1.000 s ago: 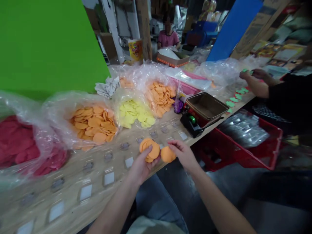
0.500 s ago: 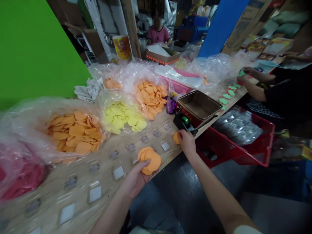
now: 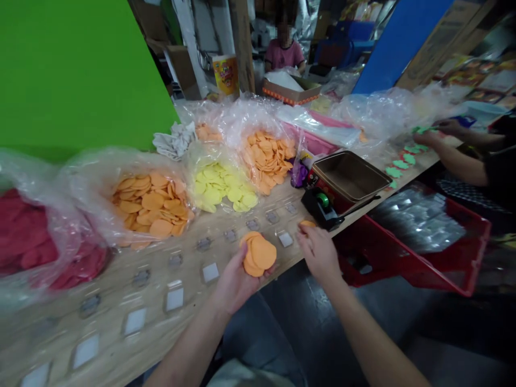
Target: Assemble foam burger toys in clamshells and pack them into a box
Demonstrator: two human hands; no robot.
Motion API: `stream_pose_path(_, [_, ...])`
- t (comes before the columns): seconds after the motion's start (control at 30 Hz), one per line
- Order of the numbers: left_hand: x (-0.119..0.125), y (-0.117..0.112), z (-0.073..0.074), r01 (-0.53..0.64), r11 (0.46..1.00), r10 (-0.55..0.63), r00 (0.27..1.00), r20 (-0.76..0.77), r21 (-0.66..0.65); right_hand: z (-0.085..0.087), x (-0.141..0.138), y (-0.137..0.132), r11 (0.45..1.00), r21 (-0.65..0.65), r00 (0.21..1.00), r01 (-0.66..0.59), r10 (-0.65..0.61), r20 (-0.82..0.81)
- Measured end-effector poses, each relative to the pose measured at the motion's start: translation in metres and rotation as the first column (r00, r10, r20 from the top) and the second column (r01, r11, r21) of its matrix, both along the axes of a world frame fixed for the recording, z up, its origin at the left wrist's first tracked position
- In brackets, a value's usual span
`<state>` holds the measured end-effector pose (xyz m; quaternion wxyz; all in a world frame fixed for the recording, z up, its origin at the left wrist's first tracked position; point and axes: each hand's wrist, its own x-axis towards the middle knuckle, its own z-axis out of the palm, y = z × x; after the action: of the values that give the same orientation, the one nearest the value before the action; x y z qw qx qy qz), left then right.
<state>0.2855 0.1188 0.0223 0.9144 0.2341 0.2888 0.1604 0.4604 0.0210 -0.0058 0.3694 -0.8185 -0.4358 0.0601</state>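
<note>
Orange discs (image 3: 260,255): I have a loose, overlapping stack of them in the left hand, just above the worktop, and a single disc (image 3: 307,223) at the right hand.

Left hand (image 3: 236,285): palm up, fingers slightly curled, cradling the stack from below.

Right hand (image 3: 318,252): fingers bunched and nearly closed, pinching the single disc; I cannot tell how firm the grip is.

Worktop (image 3: 108,285): rows of small square tabs (image 3: 285,239) run along the wood beneath both hands.

Behind the tabs: open plastic bags hold red discs (image 3: 28,231), more orange discs (image 3: 151,200) and yellow discs (image 3: 220,188).

To the right: a metal tray (image 3: 350,174) sits beyond the hands, above a red crate (image 3: 471,258) of clear packets.

Far right: a co-worker's hand (image 3: 435,138) works near a line of green cut-outs (image 3: 399,164).

Far end: a person in a pink top (image 3: 284,54) sits behind a carton (image 3: 291,91).
</note>
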Motion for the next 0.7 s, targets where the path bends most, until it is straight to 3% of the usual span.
stream_pose_path(0.03, [0.001,-0.002,-0.001,-0.006,0.998,0.006,1.0,-0.007,0.068,0.003,-0.016,0.003,0.998,0.033,0.976,-0.047,0.052,-0.21])
stream_pose_path(0.1, [0.0,-0.006,-0.004,-0.021,0.965,0.035,0.998,-0.049,0.263,0.005,-0.045,0.012,0.99,0.087,0.802,-0.112,0.142,-0.58])
stream_pose_path(0.17, [-0.005,-0.008,-0.005,-0.011,0.868,0.088,0.987,-0.133,0.497,0.005,-0.067,0.02,0.989,0.138,0.666,-0.06,0.143,-0.732])
stream_pose_path(0.2, [-0.008,-0.008,-0.004,-0.002,0.813,0.126,0.977,-0.171,0.583,0.004,-0.075,0.022,0.988,0.157,0.677,0.0,0.115,-0.727])
stream_pose_path(0.23, [-0.011,-0.008,-0.004,-0.005,0.783,0.161,0.967,-0.195,0.622,0.004,-0.081,0.023,0.982,0.18,0.738,0.059,0.078,-0.67])
stream_pose_path(0.27, [-0.014,-0.007,-0.004,-0.027,0.797,0.185,0.962,-0.2,0.604,0.004,-0.084,0.023,0.973,0.213,0.826,0.092,0.045,-0.563])
stream_pose_path(0.33, [-0.019,-0.006,-0.003,-0.096,0.916,0.178,0.967,-0.18,0.389,0.005,-0.089,0.019,0.954,0.297,0.972,0.044,0.028,-0.235])
stream_pose_path(0.37, [-0.02,-0.005,-0.003,-0.111,0.969,0.149,0.975,-0.162,0.221,0.005,-0.09,0.017,0.942,0.334,0.998,-0.022,0.043,-0.055])
stream_pose_path(0.43, [-0.022,-0.004,-0.004,-0.093,0.992,0.083,0.99,-0.118,-0.083,0.008,-0.091,0.014,0.92,0.37,0.977,-0.128,0.054,0.206])
stream_pose_path(0.5, [-0.022,-0.005,-0.003,-0.117,0.972,0.097,0.99,-0.106,-0.202,0.013,-0.093,0.013,0.921,0.376,0.958,-0.107,-0.006,0.287])
stream_pose_path(0.57, [-0.023,-0.008,-0.003,-0.208,0.971,0.196,0.974,-0.11,-0.119,0.019,-0.096,0.014,0.937,0.343,0.969,-0.07,-0.018,0.247])
stream_pose_path(0.63, [-0.025,-0.012,-0.002,-0.276,0.956,0.285,0.955,-0.085,0.1,0.025,-0.103,0.017,0.955,0.27,0.988,-0.121,0.09,0.124])
stream_pose_path(0.7, [-0.027,-0.016,-0.001,-0.278,0.897,0.315,0.948,-0.055,0.343,0.029,-0.112,0.022,0.953,0.243,0.979,-0.18,0.198,-0.054])
